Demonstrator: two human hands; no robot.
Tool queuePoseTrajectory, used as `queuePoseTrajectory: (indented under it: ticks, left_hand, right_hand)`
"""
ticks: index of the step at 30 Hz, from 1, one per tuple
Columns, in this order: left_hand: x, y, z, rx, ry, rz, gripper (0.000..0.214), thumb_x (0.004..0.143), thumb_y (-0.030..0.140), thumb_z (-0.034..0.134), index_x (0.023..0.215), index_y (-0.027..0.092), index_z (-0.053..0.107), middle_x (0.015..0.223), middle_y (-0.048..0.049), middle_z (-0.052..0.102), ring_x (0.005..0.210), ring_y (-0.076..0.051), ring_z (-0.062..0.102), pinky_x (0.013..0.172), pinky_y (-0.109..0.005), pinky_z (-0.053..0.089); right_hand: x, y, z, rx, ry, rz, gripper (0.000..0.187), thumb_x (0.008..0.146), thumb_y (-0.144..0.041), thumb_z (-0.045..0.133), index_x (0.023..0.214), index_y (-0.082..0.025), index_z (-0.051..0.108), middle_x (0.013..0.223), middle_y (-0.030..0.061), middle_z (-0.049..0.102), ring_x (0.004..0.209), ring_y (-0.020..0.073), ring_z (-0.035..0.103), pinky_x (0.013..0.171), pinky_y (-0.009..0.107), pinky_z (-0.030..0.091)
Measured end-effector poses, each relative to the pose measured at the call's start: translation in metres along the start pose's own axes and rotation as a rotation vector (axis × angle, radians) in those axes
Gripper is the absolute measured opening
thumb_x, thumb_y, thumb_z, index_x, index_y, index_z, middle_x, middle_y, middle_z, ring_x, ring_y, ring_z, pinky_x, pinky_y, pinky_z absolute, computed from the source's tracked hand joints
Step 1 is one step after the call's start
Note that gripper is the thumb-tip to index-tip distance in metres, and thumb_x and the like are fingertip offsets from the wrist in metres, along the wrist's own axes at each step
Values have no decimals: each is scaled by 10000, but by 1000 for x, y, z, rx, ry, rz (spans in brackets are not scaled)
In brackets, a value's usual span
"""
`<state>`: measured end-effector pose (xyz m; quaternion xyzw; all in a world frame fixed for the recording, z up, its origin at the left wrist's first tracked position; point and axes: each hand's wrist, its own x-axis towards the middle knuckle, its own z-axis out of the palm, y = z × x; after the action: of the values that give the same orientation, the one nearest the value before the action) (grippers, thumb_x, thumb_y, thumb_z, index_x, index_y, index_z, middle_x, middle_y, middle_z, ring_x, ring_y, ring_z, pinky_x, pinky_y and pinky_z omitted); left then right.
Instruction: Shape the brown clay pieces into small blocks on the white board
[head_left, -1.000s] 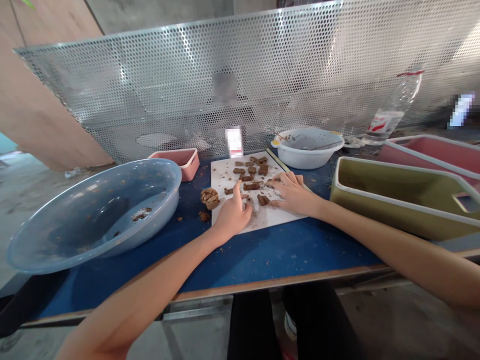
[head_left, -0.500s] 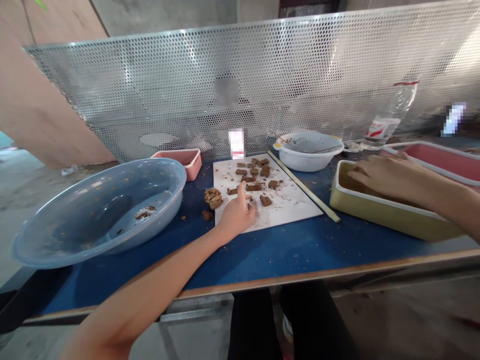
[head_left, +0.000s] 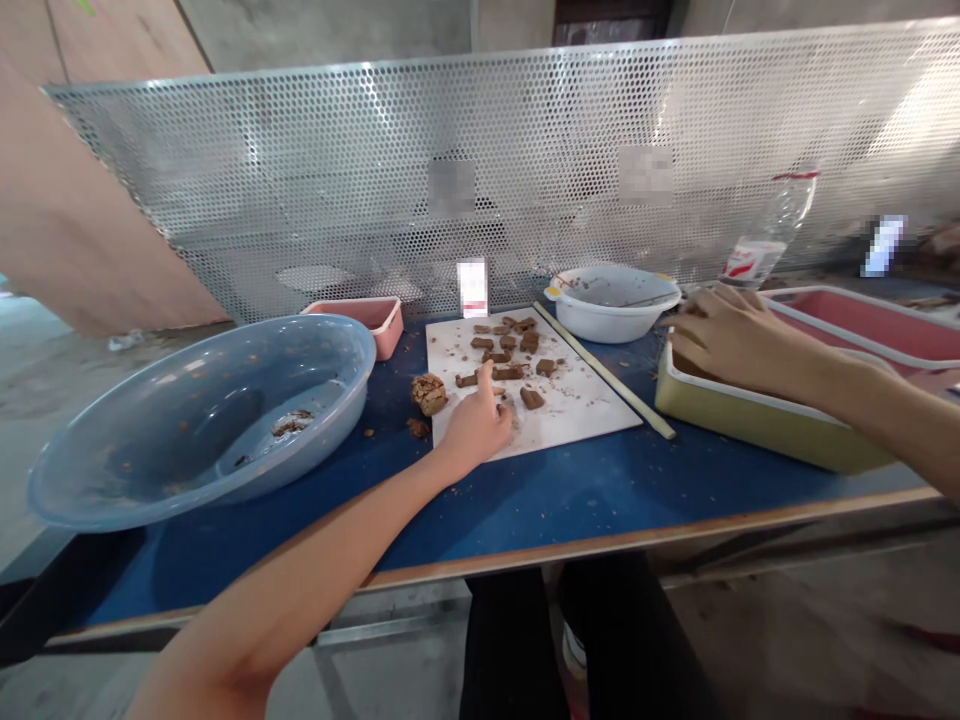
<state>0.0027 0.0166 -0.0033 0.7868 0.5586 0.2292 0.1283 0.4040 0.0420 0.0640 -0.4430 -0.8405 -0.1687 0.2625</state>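
My left hand (head_left: pixel 478 425) rests on a white board (head_left: pixel 592 412), its index finger stretched out and touching small brown clay-like pieces (head_left: pixel 507 372). The finger and thumb look apart, with nothing seen between them. Several similar pieces and crumbs lie further up the board. Left of this hand sits a cracked brown lump (head_left: pixel 428 394). My right hand (head_left: pixel 731 335) is over the left end of a yellow-green tub (head_left: pixel 772 425), back of the hand up. Its fingertips are partly hidden and blurred, so whether it holds something does not show.
A large blue basin (head_left: pixel 202 430) stands at the left, with a small pink tub (head_left: pixel 390 330) behind it. A pale stick (head_left: pixel 607 375) lies along the board's right edge. Beyond are a white bowl (head_left: pixel 615 320), a plastic bottle (head_left: pixel 765 235), a pink tray (head_left: pixel 862 310) and a perforated metal screen (head_left: pixel 337 190).
My right hand has risen from inside the yellow-green tub to its rim level. My left hand stays almost still on the board.
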Motion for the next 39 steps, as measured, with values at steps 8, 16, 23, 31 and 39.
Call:
queuePoseTrajectory:
  ticks: [8,16,23,31,39]
  left_hand:
    - [1,-2,1,-32,-11,13,892,991,209,576,1722,149,68,1373,-189,757,938,-271,781,836,-361,548]
    - [-1,4,-3,31,-28,-35,846,1010,224,577,1712,97,122,1107,-174,812,945,-306,786,807,-365,550]
    - [0,1,1,43,-2,-31,823,1028,246,578,1709,129,132,1131,-163,812,987,-298,781,822,-355,562]
    - [0,2,1,28,-6,-24,833,1032,258,586,1713,111,131,1204,-188,800,1072,-321,779,870,-383,572]
    - [1,1,3,33,4,-15,828,1025,247,579,1713,110,138,1179,-183,804,1055,-324,782,876,-395,579]
  right_hand:
    - [66,-108,54,193,-185,-470,297,1064,-454,599,1222,-261,760,1400,143,558,1315,345,503,1144,619,439]
    - [67,-122,106,166,-212,-426,336,1023,-445,683,1298,-252,700,1460,150,522,1342,365,485,1132,606,440]
    - [65,-124,109,113,-200,-439,324,1061,-450,617,1308,-253,690,1489,155,512,1332,361,487,1121,588,431]
    - [66,-129,103,115,-205,-438,247,1067,-425,606,1197,-239,702,1459,149,516,1320,357,483,1119,571,434]
    - [67,-132,102,112,-218,-421,239,1054,-396,608,1199,-231,704,1473,154,509,1309,361,475,1116,572,433]
